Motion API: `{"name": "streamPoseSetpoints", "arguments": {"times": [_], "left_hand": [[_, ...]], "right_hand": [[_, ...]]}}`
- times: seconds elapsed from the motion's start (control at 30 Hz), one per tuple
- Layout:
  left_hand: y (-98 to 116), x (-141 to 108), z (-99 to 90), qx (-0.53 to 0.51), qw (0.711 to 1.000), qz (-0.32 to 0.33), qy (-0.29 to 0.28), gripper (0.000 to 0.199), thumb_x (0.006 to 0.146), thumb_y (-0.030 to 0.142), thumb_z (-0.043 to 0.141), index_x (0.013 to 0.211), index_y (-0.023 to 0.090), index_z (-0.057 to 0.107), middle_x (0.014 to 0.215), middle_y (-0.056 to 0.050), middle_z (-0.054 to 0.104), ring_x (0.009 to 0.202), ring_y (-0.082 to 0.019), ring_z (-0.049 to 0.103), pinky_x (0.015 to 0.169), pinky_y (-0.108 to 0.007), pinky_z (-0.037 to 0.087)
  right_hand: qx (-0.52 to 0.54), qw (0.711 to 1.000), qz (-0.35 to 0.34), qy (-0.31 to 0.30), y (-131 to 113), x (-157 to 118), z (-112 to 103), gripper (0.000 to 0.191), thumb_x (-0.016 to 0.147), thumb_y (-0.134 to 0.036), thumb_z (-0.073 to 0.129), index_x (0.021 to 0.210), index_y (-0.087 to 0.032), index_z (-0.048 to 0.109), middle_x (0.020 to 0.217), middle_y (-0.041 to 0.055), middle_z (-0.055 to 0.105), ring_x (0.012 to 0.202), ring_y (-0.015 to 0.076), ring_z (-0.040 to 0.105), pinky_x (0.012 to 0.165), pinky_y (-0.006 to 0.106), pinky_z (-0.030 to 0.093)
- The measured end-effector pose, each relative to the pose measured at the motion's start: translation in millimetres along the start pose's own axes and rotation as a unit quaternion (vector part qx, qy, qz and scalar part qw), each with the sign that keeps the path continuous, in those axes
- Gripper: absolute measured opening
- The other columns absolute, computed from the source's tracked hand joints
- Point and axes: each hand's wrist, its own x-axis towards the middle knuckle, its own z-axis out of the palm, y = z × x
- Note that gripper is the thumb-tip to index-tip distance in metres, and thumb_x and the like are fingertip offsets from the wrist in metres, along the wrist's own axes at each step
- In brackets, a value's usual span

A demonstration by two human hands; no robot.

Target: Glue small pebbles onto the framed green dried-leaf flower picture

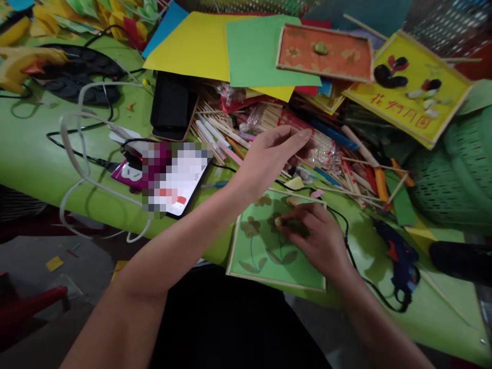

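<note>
worktop (31, 154): lime green. nearest framed panel (303, 272): green ground, pale border, brownish flower pattern. rear framed panel (338, 64): orange, tan flower pattern. corner panel (446, 92): yellow, red lettering, black and white motifs. loose sheets (192, 46): yellow, green. glue gun (403, 256): dark blue, red-orange trigger (392, 250). basket (453, 174): green.

A lit smartphone (184, 200) lies against a purple power strip (132, 171). Behind them, a yellow glue gun (26, 64) rests partly over a round black tray (86, 66) with shallow wells. A green paper sheet (261, 48) overlaps a yellow one; an orange framed picture (338, 64) lies across its right side. Farther right, a yellow framed panel (407, 110) bearing dark and pale pebbles leans near a green plastic basket (453, 169).
</note>
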Motion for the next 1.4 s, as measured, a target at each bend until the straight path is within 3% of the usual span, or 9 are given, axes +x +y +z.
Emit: {"name": "streamPoseSetpoints", "arguments": {"times": [0.53,0.73,0.93,1.1,1.2,1.4], "left_hand": [[0,-1,0.6,-0.02,1.0,-0.006,-0.005,0.026,0.095,0.03,0.058,0.076,0.014,0.066,0.076,-0.002,0.066,0.069,-0.009,0.061,0.066,-0.023,0.047],[-1,0,2.0,-0.025,0.999,-0.023,0.002,0.025,0.091,0.034,0.066,0.075,0.015,0.065,0.076,-0.002,0.067,0.066,-0.008,0.062,0.065,-0.023,0.047],[-2,0,2.9,-0.025,0.999,-0.02,-0.011,0.026,0.09,0.036,0.066,0.075,0.015,0.064,0.076,-0.002,0.068,0.067,-0.009,0.062,0.066,-0.023,0.047],[-6,1,0.4,-0.008,1.0,-0.006,-0.028,0.027,0.091,0.039,0.063,0.077,0.015,0.064,0.076,-0.002,0.068,0.066,-0.008,0.058,0.064,-0.02,0.045],[-9,1,-0.4,0.023,0.999,0.011,-0.048,0.023,0.09,0.035,0.062,0.079,0.015,0.065,0.074,-0.002,0.066,0.066,-0.009,0.057,0.065,-0.022,0.044],[-24,-5,9.2,0.152,0.978,0.028,-0.14,0.015,0.084,0.03,0.068,0.088,0.015,0.068,0.08,-0.003,0.068,0.073,-0.013,0.058,0.069,-0.025,0.044]], "right_hand": [[-0.016,1.0,0.004,-0.022,3,-1,-2,0.022,0.084,-0.038,0.073,0.1,-0.023,0.069,0.101,0.0076,0.068,0.094,0.0252,0.066,0.078,0.041,0.054],[-0.006,1.0,-0.01,-0.021,0,1,0,0.01,0.089,-0.032,0.067,0.096,-0.025,0.071,0.097,0.0062,0.07,0.092,0.0238,0.067,0.079,0.04,0.054],[-0.011,1.0,-0.019,-0.022,1,2,0,0.019,0.088,-0.032,0.068,0.105,-0.026,0.072,0.101,0.007,0.07,0.092,0.0242,0.067,0.079,0.04,0.055],[-0.001,1.0,-0.016,-0.011,0,3,0,0.011,0.089,-0.029,0.066,0.097,-0.025,0.072,0.097,0.0071,0.07,0.091,0.0241,0.067,0.079,0.04,0.055],[0.023,0.999,0.005,0.041,0,4,-7,0.009,0.088,-0.026,0.067,0.097,-0.025,0.07,0.096,0.006,0.069,0.092,0.0234,0.066,0.078,0.039,0.055],[-0.028,0.968,0.025,0.249,8,4,-27,0.013,0.086,-0.027,0.072,0.097,-0.025,0.066,0.095,0.0057,0.069,0.093,0.0234,0.064,0.077,0.037,0.054]]}}
